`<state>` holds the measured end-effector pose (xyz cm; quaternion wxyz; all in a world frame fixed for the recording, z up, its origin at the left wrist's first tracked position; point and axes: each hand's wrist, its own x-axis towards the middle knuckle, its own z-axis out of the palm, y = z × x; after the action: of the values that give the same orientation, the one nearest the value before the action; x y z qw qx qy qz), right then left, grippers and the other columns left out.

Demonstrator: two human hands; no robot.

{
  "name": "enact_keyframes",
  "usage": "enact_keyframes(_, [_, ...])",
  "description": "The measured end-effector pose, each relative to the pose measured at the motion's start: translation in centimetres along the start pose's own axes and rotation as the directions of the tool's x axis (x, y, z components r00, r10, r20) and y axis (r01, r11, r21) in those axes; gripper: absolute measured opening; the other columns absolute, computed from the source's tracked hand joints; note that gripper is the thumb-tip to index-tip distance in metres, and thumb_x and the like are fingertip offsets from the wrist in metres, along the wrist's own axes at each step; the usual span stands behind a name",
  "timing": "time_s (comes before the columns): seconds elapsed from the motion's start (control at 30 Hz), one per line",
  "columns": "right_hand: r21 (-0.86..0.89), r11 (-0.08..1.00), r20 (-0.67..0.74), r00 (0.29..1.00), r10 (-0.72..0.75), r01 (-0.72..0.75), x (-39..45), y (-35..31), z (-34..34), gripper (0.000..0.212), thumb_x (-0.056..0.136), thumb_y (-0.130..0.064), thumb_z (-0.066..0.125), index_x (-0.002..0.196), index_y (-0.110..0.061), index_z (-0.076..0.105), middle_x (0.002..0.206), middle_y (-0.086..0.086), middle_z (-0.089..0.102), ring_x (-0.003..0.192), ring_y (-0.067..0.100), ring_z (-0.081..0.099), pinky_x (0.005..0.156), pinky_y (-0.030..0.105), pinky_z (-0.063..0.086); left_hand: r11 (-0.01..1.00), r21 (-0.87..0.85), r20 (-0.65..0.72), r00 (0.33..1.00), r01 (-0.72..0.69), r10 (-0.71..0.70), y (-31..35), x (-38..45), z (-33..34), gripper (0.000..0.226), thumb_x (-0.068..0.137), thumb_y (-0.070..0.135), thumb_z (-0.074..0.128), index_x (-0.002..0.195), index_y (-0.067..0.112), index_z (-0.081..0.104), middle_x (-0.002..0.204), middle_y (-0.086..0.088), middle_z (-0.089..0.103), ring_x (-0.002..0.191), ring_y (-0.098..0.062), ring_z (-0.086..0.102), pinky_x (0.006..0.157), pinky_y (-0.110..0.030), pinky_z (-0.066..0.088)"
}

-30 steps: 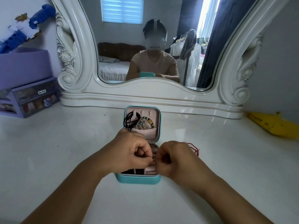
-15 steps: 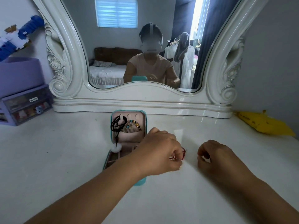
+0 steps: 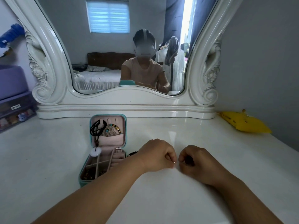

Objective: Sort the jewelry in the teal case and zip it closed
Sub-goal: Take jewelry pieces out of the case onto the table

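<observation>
The teal case (image 3: 84, 179) lies open on the white vanity top, its lid (image 3: 125, 131) standing up. In the lid hang a black cord necklace (image 3: 97, 128) with a white disc pendant (image 3: 95, 151) and a beaded bracelet (image 3: 113, 130). The base compartments hold dark beads. To the right of the case, my left hand (image 3: 155, 155) pinches a thin jewelry piece with a small gold ring (image 3: 174, 162) at its fingertips. My right hand (image 3: 199, 160) is curled, its thumb and forefinger pinched right beside that ring. The rest of the piece is hidden by my fingers.
A black bead strand (image 3: 131, 153) lies against the case's right side, partly under my left wrist. The ornate white mirror (image 3: 126, 101) stands behind. Purple drawers (image 3: 14, 109) sit far left, and a yellow pouch (image 3: 242, 122) lies at the right by the wall.
Both hands left the case and moved right onto the table top. They have drawn close together, and a small gold ring now shows between the fingertips. The camera view shifted right.
</observation>
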<state>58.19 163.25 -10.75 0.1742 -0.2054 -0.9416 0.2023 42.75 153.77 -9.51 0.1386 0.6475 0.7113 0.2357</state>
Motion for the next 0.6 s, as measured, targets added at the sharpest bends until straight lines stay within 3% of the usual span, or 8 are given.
enact_keyframes(0.2, [0.168, 0.983, 0.023, 0.998, 0.065, -0.068, -0.1, 0.3, -0.1, 0.014, 0.072, -0.017, 0.066, 0.071, -0.030, 0.061, 0.079, -0.004, 0.062, 0.065, 0.005, 0.056, 0.060, 0.018, 0.045, 0.987, -0.141, 0.031, 0.997, 0.074, -0.070, 0.0, -0.3, -0.1, 0.013, 0.068, 0.026, 0.077, 0.080, 0.026, 0.072, 0.064, 0.014, 0.061, 0.051, 0.010, 0.052, 0.043, -0.003, 0.035])
enact_keyframes(0.37, [0.289, 0.950, 0.032, 0.993, 0.117, -0.121, -0.5, 0.4, -0.6, 0.019, 0.072, -0.006, 0.067, 0.077, -0.024, 0.064, 0.072, -0.001, 0.058, 0.056, 0.000, 0.050, 0.052, 0.012, 0.041, 0.986, -0.162, 0.008, 0.999, 0.047, -0.046, 0.2, -0.9, -0.7, 0.020, 0.071, 0.021, 0.075, 0.090, 0.028, 0.071, 0.070, 0.012, 0.056, 0.057, -0.001, 0.051, 0.053, -0.013, 0.042])
enact_keyframes(0.47, [0.363, 0.919, -0.010, 0.986, 0.166, -0.151, -0.7, 0.5, -0.8, 0.028, 0.073, 0.003, 0.059, 0.080, -0.024, 0.066, 0.075, -0.001, 0.059, 0.062, 0.006, 0.053, 0.055, 0.013, 0.043, 0.987, -0.161, -0.097, 0.995, 0.006, -0.022, -0.2, -1.8, -2.3, 0.019, 0.074, 0.015, 0.071, 0.089, 0.027, 0.071, 0.070, 0.014, 0.058, 0.058, 0.008, 0.051, 0.054, -0.002, 0.036])
enact_keyframes(0.6, [0.524, 0.838, -0.067, 0.973, 0.220, -0.154, -0.5, 0.0, -0.8, 0.029, 0.078, 0.007, 0.055, 0.080, -0.020, 0.067, 0.073, 0.003, 0.059, 0.062, 0.013, 0.052, 0.055, 0.021, 0.043, 0.980, -0.199, -0.230, 0.973, -0.010, -0.036, -1.7, -4.0, -5.1, 0.018, 0.075, 0.015, 0.072, 0.081, 0.032, 0.070, 0.065, 0.020, 0.062, 0.054, 0.006, 0.049, 0.052, -0.004, 0.036])
